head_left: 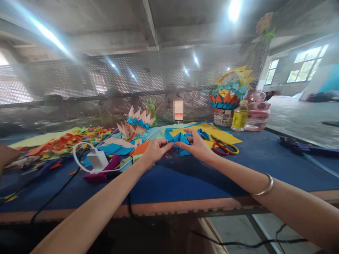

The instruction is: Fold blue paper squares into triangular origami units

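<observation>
Between my hands is a piece of folded blue paper (180,140), with a pointed fold standing up in its middle. My left hand (156,151) pinches its left edge between thumb and finger. On the other side, my right hand (197,146) grips the same paper, thumb in front and fingers behind. Yellow paper sheets (225,135) lie just beyond, with more blue folded pieces (203,134) near my right fingers. Scissors (225,146) with red and yellow handles rest right of my right hand. An orange paper piece (140,148) lies by my left hand.
A purple power strip (103,169) with a white charger (97,159) and cables sits at left, before piled paper scraps (76,139). Pointed paper rings (139,118) stand behind. Back right are a paper basket (225,102), a yellow bottle (240,116) and a pink jug (258,114). Another person's hand (7,155) shows at far left.
</observation>
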The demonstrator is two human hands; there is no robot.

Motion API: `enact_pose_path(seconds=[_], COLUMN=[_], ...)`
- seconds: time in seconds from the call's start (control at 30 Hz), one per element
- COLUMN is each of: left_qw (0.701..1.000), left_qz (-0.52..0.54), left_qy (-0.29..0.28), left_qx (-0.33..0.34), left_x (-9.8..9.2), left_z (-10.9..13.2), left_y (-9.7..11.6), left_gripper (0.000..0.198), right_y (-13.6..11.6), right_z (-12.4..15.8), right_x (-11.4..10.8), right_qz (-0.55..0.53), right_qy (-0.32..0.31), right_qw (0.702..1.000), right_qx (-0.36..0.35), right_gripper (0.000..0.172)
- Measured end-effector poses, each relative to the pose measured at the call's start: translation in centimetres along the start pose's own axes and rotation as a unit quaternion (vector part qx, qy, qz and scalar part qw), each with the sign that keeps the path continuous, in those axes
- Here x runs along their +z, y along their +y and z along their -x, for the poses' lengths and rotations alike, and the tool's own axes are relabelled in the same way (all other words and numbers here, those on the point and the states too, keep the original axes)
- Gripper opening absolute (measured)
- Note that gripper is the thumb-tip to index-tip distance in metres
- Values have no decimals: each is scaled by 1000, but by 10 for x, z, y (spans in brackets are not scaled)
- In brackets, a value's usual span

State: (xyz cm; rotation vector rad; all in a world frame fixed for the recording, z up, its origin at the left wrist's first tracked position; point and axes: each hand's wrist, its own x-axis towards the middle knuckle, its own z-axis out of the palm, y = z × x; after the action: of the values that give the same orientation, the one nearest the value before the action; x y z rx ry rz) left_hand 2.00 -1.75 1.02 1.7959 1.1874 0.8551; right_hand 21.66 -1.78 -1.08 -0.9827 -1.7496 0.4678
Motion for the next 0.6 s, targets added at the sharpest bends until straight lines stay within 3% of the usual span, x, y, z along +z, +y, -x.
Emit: enact_pose_path(seconds=[0.17, 0.6], left_qw=[999, 1000], left_qz=[-21, -5], left_qy=[-15, -7], left_qx=[21, 3], left_x=[2, -1], left_z=[1, 0], left_y=[-1, 0], left_gripper=[23, 22], right_y=[-3, -11], right_z=[1, -1], right_x=[3, -2], right_qz=[-77, -112], right_qy=[-59, -60], right_qw=[993, 988], right_qx=[67, 88], right_gripper=[62, 65])
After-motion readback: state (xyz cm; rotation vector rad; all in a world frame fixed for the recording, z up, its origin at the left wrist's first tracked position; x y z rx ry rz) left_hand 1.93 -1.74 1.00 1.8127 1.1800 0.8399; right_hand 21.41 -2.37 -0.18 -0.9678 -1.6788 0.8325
